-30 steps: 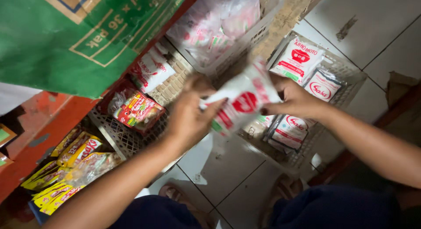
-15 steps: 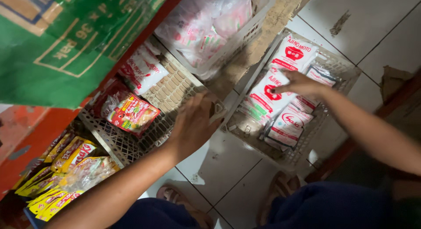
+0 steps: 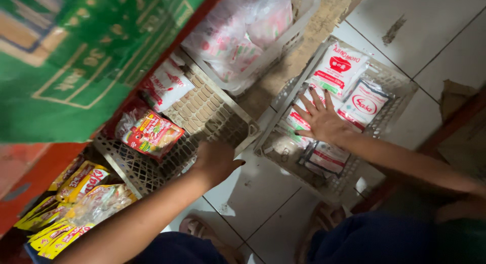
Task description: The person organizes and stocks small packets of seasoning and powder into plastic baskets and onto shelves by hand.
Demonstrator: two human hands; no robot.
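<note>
Since a moment ago our right hand [image 3: 324, 121] has let go of the white-and-red packet and now lies flat inside the right-hand basket [image 3: 390, 79], while our left hand [image 3: 215, 160] has slid down to the near corner of the middle basket [image 3: 152, 175].

The right hand's fingers [image 3: 315, 98] are spread wide and grip nothing; the palm presses on the white packets [image 3: 298, 121] in the middle of that basket. Just beyond the fingertips lies the white packet with a red emblem [image 3: 338, 67], and beside it, toward the basket's far side, a white sachet with a red oval mark [image 3: 364, 103]. A dark-edged packet [image 3: 328, 157] lies just under the wrist.

We cannot tell how far the left hand's fingers are closed; they curl over the middle basket's rim, next to the red-and-yellow packet [image 3: 152, 133].

Our worry: the packets are slick and loosely stacked, so pressing or shoving the basket could slide them over its low wall onto the tiled floor [image 3: 263, 193]. Tugging the middle basket could also tip its contents.
</note>
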